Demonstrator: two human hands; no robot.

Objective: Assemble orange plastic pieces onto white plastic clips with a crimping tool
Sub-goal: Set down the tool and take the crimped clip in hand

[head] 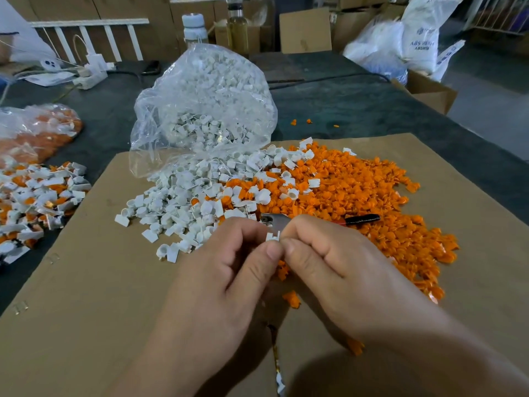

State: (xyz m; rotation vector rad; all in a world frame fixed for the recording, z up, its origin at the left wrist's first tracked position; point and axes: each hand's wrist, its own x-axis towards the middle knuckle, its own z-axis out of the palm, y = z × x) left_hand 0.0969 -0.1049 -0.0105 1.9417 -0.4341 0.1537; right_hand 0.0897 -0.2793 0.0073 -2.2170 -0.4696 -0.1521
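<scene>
My left hand (229,270) and my right hand (329,265) meet above the brown cardboard sheet (94,282). Both pinch one small white clip (272,235) between thumbs and fingertips. Just behind the fingers lies the crimping tool (359,219), its metal head partly hidden by my hands and its dark handle pointing right over the orange pieces. A heap of loose white clips (183,202) spreads left of centre. A wide heap of orange pieces (372,202) covers the right part of the cardboard.
A clear bag of white clips (206,110) stands behind the heaps. At the left edge lie a pile of joined white-and-orange parts (31,204) and a bag of orange pieces (37,130). Bottles, a power strip, boxes and white sacks line the far side of the table.
</scene>
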